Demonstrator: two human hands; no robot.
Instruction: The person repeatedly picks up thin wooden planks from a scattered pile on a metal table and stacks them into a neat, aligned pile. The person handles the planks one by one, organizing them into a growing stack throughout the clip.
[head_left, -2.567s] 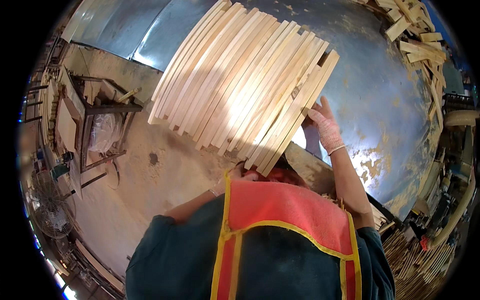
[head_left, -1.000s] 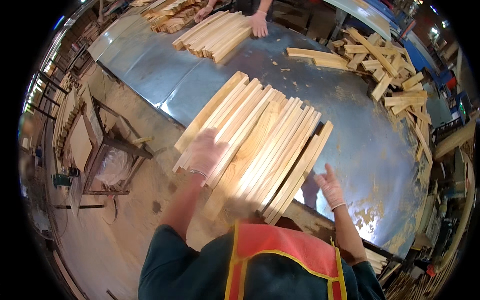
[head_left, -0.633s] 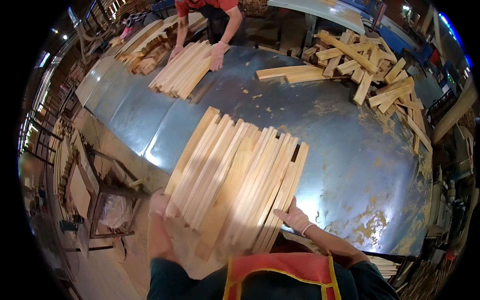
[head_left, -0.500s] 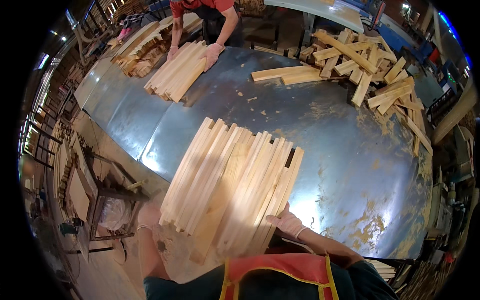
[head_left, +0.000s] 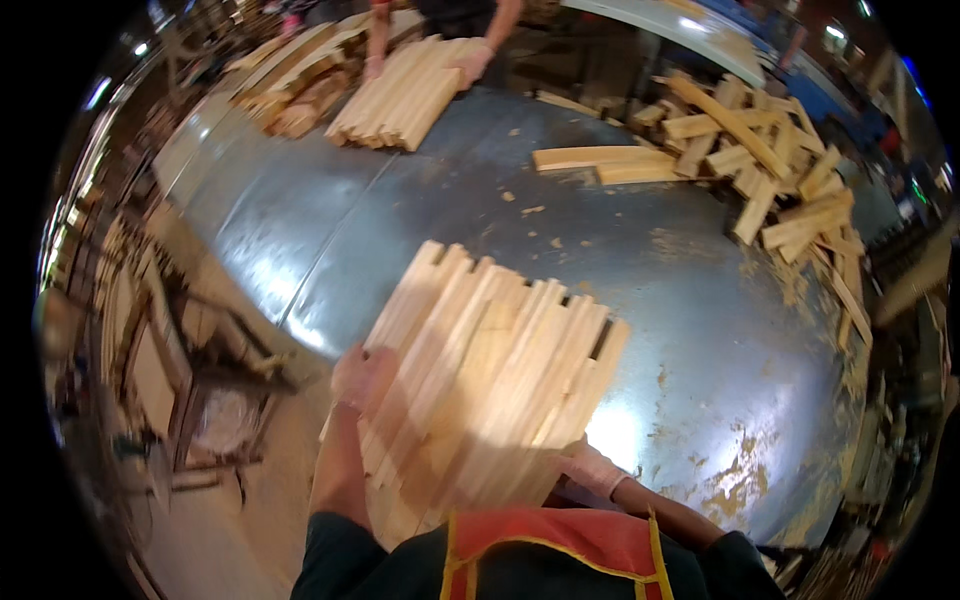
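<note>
A side-by-side bundle of pale wooden slats lies at the near edge of the metal table, its far ends uneven. My left hand, in a thin pale glove, grips the bundle's left side, with the thumb on top. Low on the right side, my gloved right hand presses against the outermost slat; its fingertips are partly hidden by the wood. The bundle's near end reaches past the table edge, close to my red apron.
Across the metal table, a co-worker's gloved hands hold another slat bundle. Beside it lies a wood pile. Loose offcuts heap at the far right. A frame holding a plastic bag stands at left.
My left hand has come in from the left and taken hold of the bundle's side. The bundle sits slightly farther right in view. The co-worker's bundle appears higher up; the view has shifted.
</note>
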